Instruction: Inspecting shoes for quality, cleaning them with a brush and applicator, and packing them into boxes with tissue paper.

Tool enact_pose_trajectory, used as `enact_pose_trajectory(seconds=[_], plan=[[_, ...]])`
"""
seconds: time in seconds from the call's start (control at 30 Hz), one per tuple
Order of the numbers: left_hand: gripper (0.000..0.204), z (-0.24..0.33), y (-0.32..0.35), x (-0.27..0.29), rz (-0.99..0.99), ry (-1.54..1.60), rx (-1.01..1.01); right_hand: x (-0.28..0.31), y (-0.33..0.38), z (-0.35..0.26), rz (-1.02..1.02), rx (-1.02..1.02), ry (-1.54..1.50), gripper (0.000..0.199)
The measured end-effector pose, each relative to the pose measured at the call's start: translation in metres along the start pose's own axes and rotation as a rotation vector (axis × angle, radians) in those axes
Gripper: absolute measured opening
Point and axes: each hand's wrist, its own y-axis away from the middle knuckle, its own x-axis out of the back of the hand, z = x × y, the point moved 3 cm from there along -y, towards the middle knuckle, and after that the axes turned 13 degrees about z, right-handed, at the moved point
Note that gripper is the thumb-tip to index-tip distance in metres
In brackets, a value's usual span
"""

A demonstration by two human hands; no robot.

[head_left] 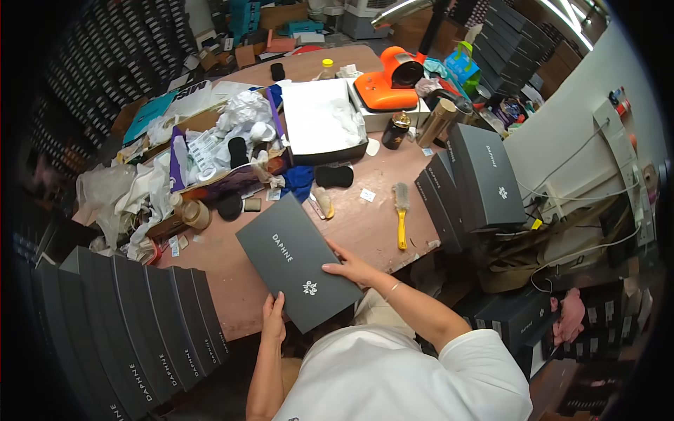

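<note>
A dark grey shoebox [281, 266], its lid on and marked with white print, lies tilted between my hands at the near edge of the table. My left hand [274, 319] grips its lower left edge, with the thumb on the lid. On the right side, my right hand [351, 267] holds the box with its thumb over the top and its fingers along the edge. The undersides of the box and some fingertips are hidden. Just beyond the box lie a yellow-handled brush [401, 217] and a black pad [334, 176].
Stacks of grey shoeboxes stand at left [168, 330] and right [488, 175]. An open box with white paper [319, 116], a carton of crumpled paper [232, 144], an orange machine [386, 81], a dark bottle [396, 131] and a glass jar [195, 212] crowd the pinkish table [246, 309].
</note>
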Motion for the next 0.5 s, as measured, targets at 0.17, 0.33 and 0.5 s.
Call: enact_pose_trajectory(seconds=[0.17,0.33,0.5], plan=[[0.074,0.022,0.054,-0.231,-0.56,0.252,-0.366,0.242,0.158,-0.19,0.472,0.141,0.06,0.092],[0.071,0.061,0.077,-0.329,-0.916,0.03,-0.432,0.399,0.242,-0.329,0.636,0.079,-0.022,0.055],[0.071,0.019,0.066,-0.436,-1.001,-0.143,-0.411,0.528,0.247,-0.313,1.086,-0.173,0.695,0.064]])
